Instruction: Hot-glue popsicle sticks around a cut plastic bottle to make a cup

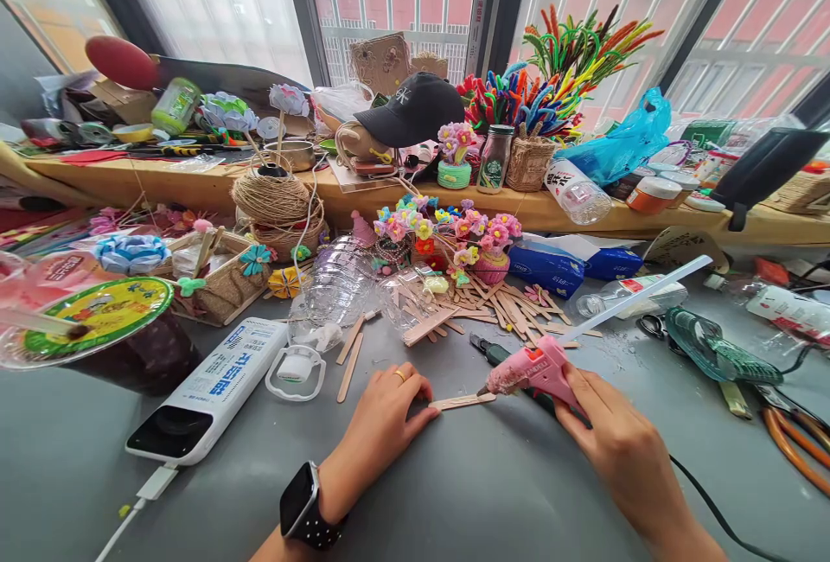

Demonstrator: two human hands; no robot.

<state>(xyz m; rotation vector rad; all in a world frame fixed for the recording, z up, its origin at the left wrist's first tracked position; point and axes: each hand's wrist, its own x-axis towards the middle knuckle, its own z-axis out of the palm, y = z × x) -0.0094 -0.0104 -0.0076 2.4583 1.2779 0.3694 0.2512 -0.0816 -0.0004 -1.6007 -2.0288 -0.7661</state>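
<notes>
My right hand (613,437) is wrapped round the handle of a pink hot glue gun (528,369), with a long translucent glue stick (648,294) standing out of its back. The gun's nozzle points down at the right part of a wooden craft stick (463,402) on the grey table; I cannot tell whether it touches. My left hand (392,411), wearing a ring and a watch, pinches the left end of that stick between curled fingers. Just behind the gun lies a dark green and black tool (499,353), partly hidden by it.
A pile of craft sticks (519,311) lies behind my hands, with two loose sticks (350,367) to the left. A white power bank (211,389) and a lidded cup (123,354) stand left. Orange-handled scissors (794,441) lie right. A power cord (713,514) crosses the right front.
</notes>
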